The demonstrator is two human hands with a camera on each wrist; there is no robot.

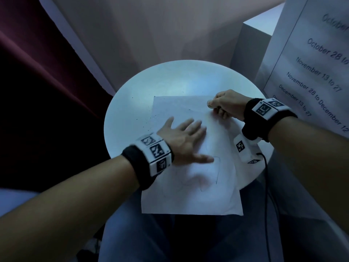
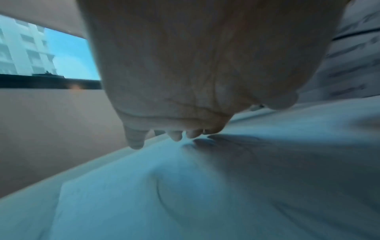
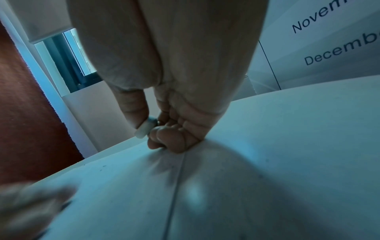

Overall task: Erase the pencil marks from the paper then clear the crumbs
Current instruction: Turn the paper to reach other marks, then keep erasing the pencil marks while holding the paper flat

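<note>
White paper (image 1: 190, 167) is laid on a small round white table (image 1: 132, 103), and its near edge hangs off the table toward the person's lap. Faint pencil marks (image 1: 217, 171) are seen on the near half of the sheet — thin curved lines and one longer stroke.

The left hand (image 1: 184, 138) is spread flat on the paper with its fingers straight and apart, and nothing is held in it. In the left wrist view the fingertips (image 2: 134, 140) are pressed down on the sheet.

The right hand (image 1: 225, 105) is kept at the far right corner of the paper, well apart from the left hand. Its fingers are curled, and a small white eraser (image 3: 145, 128) is pinched between the thumb and the fingers. The knuckles are rested on the sheet.

Tiny dark crumbs (image 1: 151, 118) are scattered on the bare table just left of the paper — a few more are seen near the far edge.

A white board with printed dates (image 1: 309, 72) is stood to the right of the table. A dark red curtain (image 1: 47, 72) is hung on the left.
</note>
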